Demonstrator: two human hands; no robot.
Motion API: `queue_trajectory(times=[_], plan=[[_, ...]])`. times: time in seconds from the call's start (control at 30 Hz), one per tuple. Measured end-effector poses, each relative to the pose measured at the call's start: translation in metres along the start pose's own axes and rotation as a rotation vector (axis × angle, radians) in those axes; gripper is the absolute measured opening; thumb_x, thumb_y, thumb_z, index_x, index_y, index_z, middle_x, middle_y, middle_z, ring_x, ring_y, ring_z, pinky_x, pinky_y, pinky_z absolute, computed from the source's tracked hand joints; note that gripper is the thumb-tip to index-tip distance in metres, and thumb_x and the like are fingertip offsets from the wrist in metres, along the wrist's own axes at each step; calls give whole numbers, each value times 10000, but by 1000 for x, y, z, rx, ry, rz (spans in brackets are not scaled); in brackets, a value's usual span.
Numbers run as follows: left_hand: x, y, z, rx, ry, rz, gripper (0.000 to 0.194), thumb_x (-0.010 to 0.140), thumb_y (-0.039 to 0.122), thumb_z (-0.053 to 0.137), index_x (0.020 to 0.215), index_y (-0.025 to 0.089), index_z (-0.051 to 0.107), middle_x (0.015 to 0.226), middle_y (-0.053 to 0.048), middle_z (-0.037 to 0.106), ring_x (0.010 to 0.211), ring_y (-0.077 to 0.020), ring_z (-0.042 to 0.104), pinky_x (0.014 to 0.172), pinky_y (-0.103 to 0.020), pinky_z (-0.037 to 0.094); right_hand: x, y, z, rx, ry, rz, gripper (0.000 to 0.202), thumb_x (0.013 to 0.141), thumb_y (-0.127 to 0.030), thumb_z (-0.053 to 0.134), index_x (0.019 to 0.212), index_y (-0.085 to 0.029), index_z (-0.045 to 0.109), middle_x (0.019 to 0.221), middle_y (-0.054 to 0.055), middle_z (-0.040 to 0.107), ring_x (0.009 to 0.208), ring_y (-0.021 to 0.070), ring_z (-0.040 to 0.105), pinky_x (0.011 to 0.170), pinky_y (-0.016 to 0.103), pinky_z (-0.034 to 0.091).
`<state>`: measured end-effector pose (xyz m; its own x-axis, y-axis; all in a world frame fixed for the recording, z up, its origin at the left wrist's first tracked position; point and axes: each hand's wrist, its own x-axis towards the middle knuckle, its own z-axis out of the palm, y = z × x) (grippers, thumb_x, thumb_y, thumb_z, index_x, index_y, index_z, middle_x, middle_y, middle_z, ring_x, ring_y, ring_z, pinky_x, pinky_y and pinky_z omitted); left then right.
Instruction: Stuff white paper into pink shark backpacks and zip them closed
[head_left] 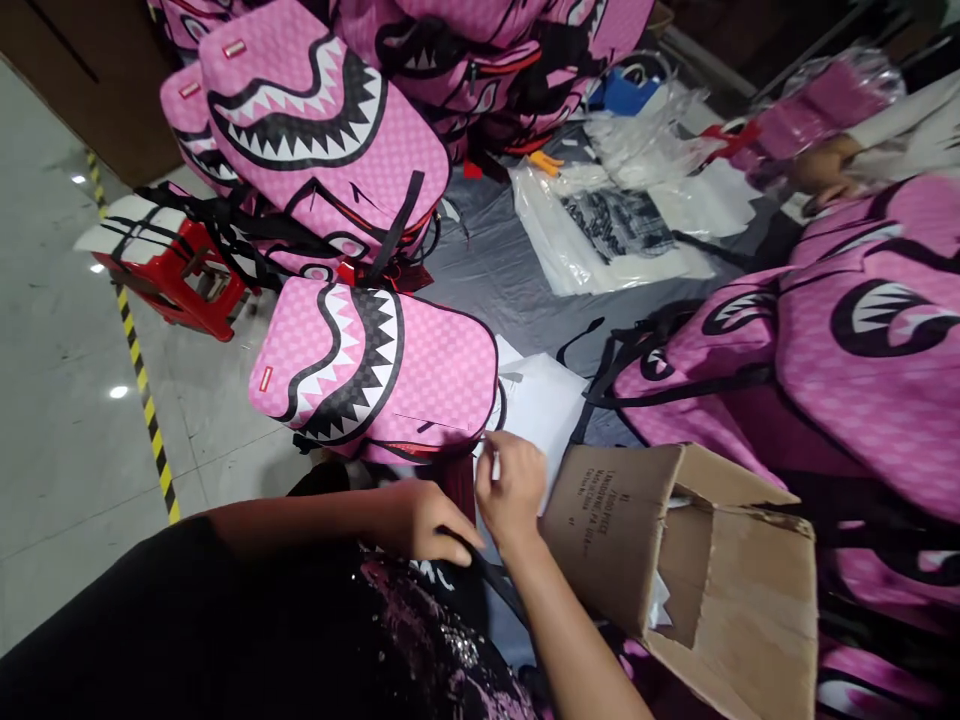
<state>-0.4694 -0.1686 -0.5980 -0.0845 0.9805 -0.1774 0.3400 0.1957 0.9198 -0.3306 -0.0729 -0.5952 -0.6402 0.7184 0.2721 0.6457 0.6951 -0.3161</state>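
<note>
A pink backpack [439,365] with a black-and-white shark mouth lies in front of me, its top end toward the right. My right hand [511,490] is closed in a pinch at the backpack's lower right corner; what sits between its fingertips is too small to name. Lower and to the left, my left hand [435,525] has its thumb and fingers curled toward a dark strap [499,585] near my lap. Whether it grips that strap is unclear. White sheets [544,405] lie beside the backpack, just beyond my right hand.
An open cardboard box [607,520] stands at the right. Pink backpacks [840,370] crowd the right side, and more [300,100] are piled at the back. Plastic bags [600,230] lie on the grey cover. A red stool [187,270] stands left; another person's hand [825,170] shows upper right.
</note>
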Motion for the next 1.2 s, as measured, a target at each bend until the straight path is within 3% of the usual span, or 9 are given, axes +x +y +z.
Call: queue_trajectory(times=[0.07, 0.17, 0.23, 0.3, 0.5, 0.73, 0.9, 1.03, 1.2], plan=[[-18, -11, -42, 195, -7, 81, 246, 919, 372, 572, 1027, 262, 764, 1191, -57, 725, 1144, -257, 654, 994, -350, 499, -2, -29, 15, -81, -230, 28, 303, 1013, -279, 385, 985, -169, 667, 891, 120, 701, 815, 225, 656, 751, 313, 447], [-19, -42, -117, 612, 356, -63, 451, 901, 336, 591, 1311, 155, 641, 1483, -184, 508, 1407, -386, 423, 1174, -568, 278, 6, -60, 51, -240, -503, 254, 341, 1037, -391, 392, 996, -158, 638, 854, 116, 716, 710, 213, 695, 614, 275, 430], [-13, -69, -157, 815, 523, -181, 604, 885, 349, 611, 1427, 96, 525, 1606, -236, 286, 1508, -441, 185, 1188, -660, 118, 16, -71, 74, -310, -529, 387, 390, 1025, -469, 419, 1057, -129, 609, 870, 148, 726, 751, 247, 725, 605, 279, 447], [-10, -94, -179, 910, 524, -219, 668, 877, 358, 616, 1466, 77, 471, 1635, -256, 161, 1524, -450, 81, 1185, -675, 72, 24, -76, 91, -336, -514, 484, 379, 1013, -460, 456, 1076, -111, 592, 868, 165, 730, 795, 269, 738, 613, 288, 466], [-18, -137, -188, 960, 432, -104, 649, 931, 373, 516, 1498, 67, 433, 1610, -276, 206, 1518, -426, 161, 1195, -662, 73, 28, -87, 105, -402, -366, 625, 208, 982, -211, 424, 1004, -129, 614, 900, 162, 718, 839, 256, 728, 650, 299, 481], [-17, -134, -196, 1032, 241, 15, 594, 935, 359, 524, 1474, 112, 487, 1611, -238, 247, 1510, -399, 220, 1192, -640, 143, 20, -101, 127, -528, -129, 641, 225, 968, -187, 395, 937, -125, 609, 831, 158, 680, 774, 258, 673, 694, 350, 412], [-17, -137, -203, 1066, 189, 67, 618, 932, 373, 537, 1483, 100, 470, 1606, -258, 245, 1506, -413, 221, 1177, -652, 160, 24, -104, 138, -528, -147, 728, 242, 976, -222, 415, 952, -101, 623, 894, 177, 670, 853, 281, 624, 783, 393, 348], [-17, -139, -206, 1076, 147, 83, 652, 931, 406, 539, 1498, 99, 442, 1614, -263, 219, 1504, -418, 223, 1171, -655, 167, 24, -96, 123, -539, -186, 664, 236, 953, -140, 417, 944, -102, 650, 883, 158, 668, 852, 257, 563, 927, 450, 270], [-19, -143, -209, 1056, 136, 91, 661, 932, 403, 527, 1510, 100, 420, 1624, -253, 201, 1509, -410, 212, 1177, -650, 160, 20, -76, 79, -624, -185, 440, 246, 932, -110, 428, 907, -131, 672, 867, 132, 667, 843, 249, 506, 997, 467, 196]])
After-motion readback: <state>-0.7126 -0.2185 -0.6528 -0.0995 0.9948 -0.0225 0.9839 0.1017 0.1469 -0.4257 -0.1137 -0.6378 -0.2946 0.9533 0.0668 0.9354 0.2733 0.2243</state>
